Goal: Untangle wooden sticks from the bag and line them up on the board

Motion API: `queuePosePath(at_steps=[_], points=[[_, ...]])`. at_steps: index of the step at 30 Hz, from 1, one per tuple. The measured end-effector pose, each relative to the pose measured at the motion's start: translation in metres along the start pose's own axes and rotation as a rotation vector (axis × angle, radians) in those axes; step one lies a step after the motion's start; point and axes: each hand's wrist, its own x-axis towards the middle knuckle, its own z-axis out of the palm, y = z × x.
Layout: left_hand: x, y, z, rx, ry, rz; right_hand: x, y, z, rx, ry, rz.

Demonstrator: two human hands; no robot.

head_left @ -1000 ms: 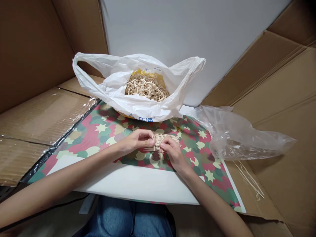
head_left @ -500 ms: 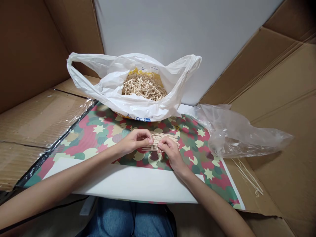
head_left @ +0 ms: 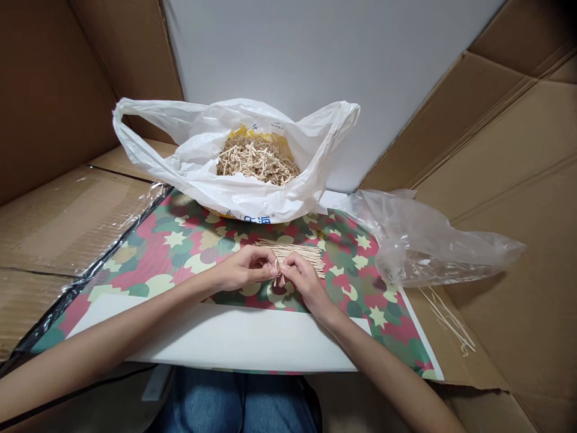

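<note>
**A:** Start at the left. What's there?

**B:** Brown cardboard (head_left: 58,222), with a sheet of paper (head_left: 135,240) on it. The paper has pink and green blobs and pale stars.

**A:** And the hands?

**B:** The left hand (head_left: 241,269) is over that paper, with its fingers curled in. The right hand (head_left: 306,282) comes in from the other side. They have moved closer, and now their fingertips (head_left: 274,263) almost meet or just touch. It's hard to tell which.

**A:** Are they holding something?

**B:** They seem to pinch 1 thin stick (head_left: 276,269) between them, but it's too small to be sure which hand has it.

**A:** Where are the other sticks?

**B:** A flat row of thin wooden sticks (head_left: 300,255) lies on the paper, just past the fingers. More of the row shows now, mostly on the right side of the fingers.

**A:** What's behind them?

**B:** A white plastic bag (head_left: 180,135) sits up top, full of a messy pile of sticks (head_left: 258,159) — lots and lots!

**A:** Anything further right?

**B:** A clear plastic bag (head_left: 433,240) lies by the paper, and a few loose sticks (head_left: 446,319) rest on the cardboard past it
</note>
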Motion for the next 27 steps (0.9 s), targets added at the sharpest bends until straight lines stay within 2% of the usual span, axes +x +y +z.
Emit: queuePosePath(at_steps=[3,6,8,10,12,15,22,27], points=[[0.001,-0.002,0.0,0.035,0.021,-0.013,-0.001,0.0,-0.001,-0.004,-0.036,0.021],[0.003,-0.005,0.0,0.087,0.07,-0.022,-0.003,-0.002,-0.002,-0.226,0.014,-0.027],[0.004,-0.006,0.0,0.175,0.105,-0.045,-0.004,-0.002,-0.003,-0.525,0.079,-0.187],[0.004,-0.006,0.0,0.294,0.096,-0.073,-0.004,0.0,-0.004,-0.846,0.092,-0.412],[0.003,-0.004,0.0,0.431,0.069,-0.091,-0.003,0.003,-0.004,-1.109,0.033,-0.594],[0.0,0.003,-0.002,0.623,0.051,-0.122,-0.002,0.006,-0.002,-1.367,-0.108,-0.689],[-0.005,0.013,-0.008,0.744,-0.078,-0.211,-0.004,0.005,0.003,-1.517,-0.247,-0.685],[-0.005,0.011,-0.011,0.676,-0.123,-0.201,-0.005,0.005,0.005,-1.473,-0.255,-0.628]])
